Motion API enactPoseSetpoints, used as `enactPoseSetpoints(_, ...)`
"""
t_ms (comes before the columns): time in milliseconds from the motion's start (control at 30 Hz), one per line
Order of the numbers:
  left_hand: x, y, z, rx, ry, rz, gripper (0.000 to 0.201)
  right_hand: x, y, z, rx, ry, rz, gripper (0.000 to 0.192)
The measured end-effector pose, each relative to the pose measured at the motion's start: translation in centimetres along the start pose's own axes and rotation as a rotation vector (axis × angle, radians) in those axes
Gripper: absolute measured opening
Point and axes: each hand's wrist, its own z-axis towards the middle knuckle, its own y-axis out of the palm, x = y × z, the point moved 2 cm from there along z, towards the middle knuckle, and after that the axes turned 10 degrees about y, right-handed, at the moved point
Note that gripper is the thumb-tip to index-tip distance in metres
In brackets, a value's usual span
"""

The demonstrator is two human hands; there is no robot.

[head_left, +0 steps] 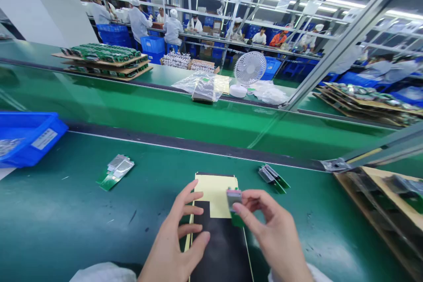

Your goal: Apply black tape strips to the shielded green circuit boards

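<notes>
Between thumb and fingers my right hand (269, 224) grips a small circuit board (234, 199), grey on its upper part and green at the lower end. It is over the right side of a stack of black sticker sheets on yellow backing (220, 194). My left hand (183, 233) has its fingers spread over the left edge of that stack and holds nothing. A strip of black is gone from the top sheet, baring the yellow backing. To the right lie a few similar boards (272, 177); to the left are more boards (117, 171) with silvery faces.
A blue bin (29, 139) stands at the left edge. At right, a wooden shelf (390, 202) carries boards. Beyond the green conveyor belt (165, 112) are stacked board trays (105, 59), a white fan (250, 68) and plastic bags. Several people work along a far bench.
</notes>
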Motion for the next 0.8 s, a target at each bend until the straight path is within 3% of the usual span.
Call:
enactPoseSetpoints(67, 0.2, -0.3, 0.2, -0.037, -0.024, 0.037, 0.047, 1.1, -1.7, 1.4, 0.257, -0.17, -0.382, 0.035)
enactPoseSetpoints(167, 0.6, -0.7, 0.6, -0.081, -0.02, 0.083, 0.031, 2.9, -3.0, 3.0, 0.416, -0.257, -0.625, 0.046)
enactPoseSetpoints(500, 0.3, -1.5, 0.9, -0.039, 0.04, 0.207, 0.022, 4.2, -2.6, 4.4, 0.538, -0.31, -0.82, 0.018)
enactPoseSetpoints(633, -0.1, -2.1, 1.0, -0.067, 0.123, 0.44, 0.022, 4.2, -3.1, 4.5, 0.549, -0.319, -0.823, 0.017)
enactPoseSetpoints(800, -0.6, -2.3, 1.7, -0.122, 0.287, 0.63, 0.037, 3.0, -2.8, 3.5, 0.533, -0.344, -0.763, 0.019)
